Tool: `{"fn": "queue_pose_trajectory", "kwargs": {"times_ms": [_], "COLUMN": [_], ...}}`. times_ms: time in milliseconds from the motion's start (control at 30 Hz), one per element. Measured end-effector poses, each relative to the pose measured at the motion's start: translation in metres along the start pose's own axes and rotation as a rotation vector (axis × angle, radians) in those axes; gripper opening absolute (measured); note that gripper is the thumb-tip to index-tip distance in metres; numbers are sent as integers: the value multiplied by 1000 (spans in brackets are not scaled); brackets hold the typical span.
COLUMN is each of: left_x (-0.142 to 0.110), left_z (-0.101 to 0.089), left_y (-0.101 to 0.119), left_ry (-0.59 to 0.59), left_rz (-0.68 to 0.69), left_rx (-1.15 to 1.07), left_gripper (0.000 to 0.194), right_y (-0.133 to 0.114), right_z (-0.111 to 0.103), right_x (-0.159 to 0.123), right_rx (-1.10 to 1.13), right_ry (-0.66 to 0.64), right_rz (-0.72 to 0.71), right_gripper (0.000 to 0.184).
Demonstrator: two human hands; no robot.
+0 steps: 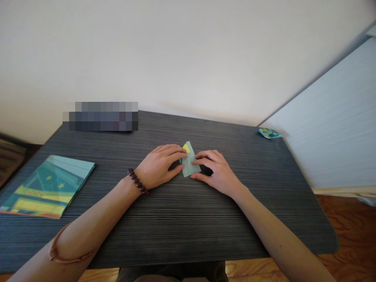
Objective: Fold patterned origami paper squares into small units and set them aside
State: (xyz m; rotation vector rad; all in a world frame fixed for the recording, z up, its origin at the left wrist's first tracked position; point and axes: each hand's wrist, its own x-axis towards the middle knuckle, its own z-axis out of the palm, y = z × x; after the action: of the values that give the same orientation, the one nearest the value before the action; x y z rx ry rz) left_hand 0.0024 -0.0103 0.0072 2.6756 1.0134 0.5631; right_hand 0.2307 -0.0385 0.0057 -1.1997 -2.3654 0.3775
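Note:
A small folded piece of light green paper [190, 162] with a yellow tip lies on the dark striped table [182, 219], near its middle. My left hand [160, 164], with a bead bracelet at the wrist, presses its fingertips on the paper's left edge and top. My right hand [216, 170] lies on the paper's right side, fingers stretched flat over it and thumb at its lower corner. Both hands hold the paper down against the table.
A stack of teal and yellow patterned paper sheets [48, 186] lies at the table's left edge. A small folded teal paper piece [269, 133] sits at the far right corner. A blurred dark object [101, 116] stands at the back left. A white panel [331, 129] borders the right.

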Motion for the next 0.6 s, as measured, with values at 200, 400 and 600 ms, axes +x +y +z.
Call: {"fn": "queue_pose_trajectory", "kwargs": {"times_ms": [200, 400, 600], "left_x": [-2, 0, 4], "left_z": [0, 1, 5], "left_y": [-1, 1, 15], "left_ry": [-70, -43, 93], "left_rz": [9, 2, -20], "left_rx": [6, 22, 147], "left_gripper": [39, 37, 24], "right_y": [1, 0, 0], "right_z": [2, 3, 8], "right_x": [-1, -1, 0], "right_rx": [-19, -61, 36], "right_ry": [11, 67, 156], "right_rz": [-89, -72, 59], "right_gripper": [24, 17, 16]}}
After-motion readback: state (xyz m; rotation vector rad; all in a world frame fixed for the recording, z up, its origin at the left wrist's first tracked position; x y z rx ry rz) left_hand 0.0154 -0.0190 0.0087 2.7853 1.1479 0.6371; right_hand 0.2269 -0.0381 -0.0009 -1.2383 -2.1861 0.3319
